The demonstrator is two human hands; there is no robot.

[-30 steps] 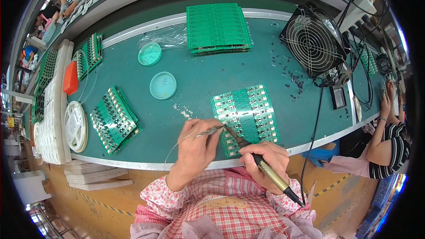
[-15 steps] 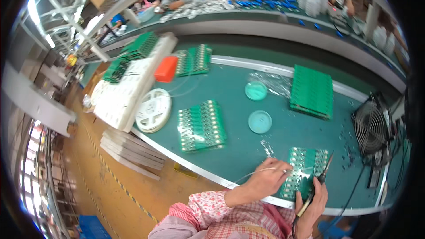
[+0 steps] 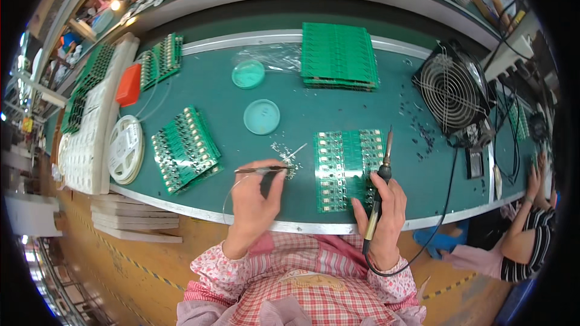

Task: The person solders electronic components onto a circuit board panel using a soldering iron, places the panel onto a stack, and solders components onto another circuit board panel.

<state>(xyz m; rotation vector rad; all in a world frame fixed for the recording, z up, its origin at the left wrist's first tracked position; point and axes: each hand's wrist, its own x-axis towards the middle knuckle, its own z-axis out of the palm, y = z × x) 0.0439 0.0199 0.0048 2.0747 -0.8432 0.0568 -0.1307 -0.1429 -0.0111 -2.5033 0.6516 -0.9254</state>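
Observation:
In the head view, my right hand [image 3: 386, 211] holds a soldering iron [image 3: 374, 214], its dark tip pointing up and away at the right edge of a green circuit board panel [image 3: 331, 169]. The thumb of that hand rests at the panel's near part. My left hand [image 3: 254, 202], left of the panel, pinches slim dark tweezers [image 3: 260, 170] whose points reach a scatter of tiny pale parts [image 3: 284, 152]. A thin pale wire [image 3: 226, 199] loops beside the left hand. A short white strip [image 3: 298, 150] lies among the parts.
Two round teal dishes [image 3: 261, 116] sit beyond the parts. A stack of green boards [image 3: 338, 54] stands at the back, more boards [image 3: 186, 151] at left by a white reel [image 3: 125, 150] and red box [image 3: 128, 84]. A fan [image 3: 450, 87] stands right; another person's arm [image 3: 521, 235] shows far right.
My view has swung right. My left hand has left the board panel for the scatter of tiny parts, tweezers now pinched in it. The right hand still holds the soldering iron by the panel.

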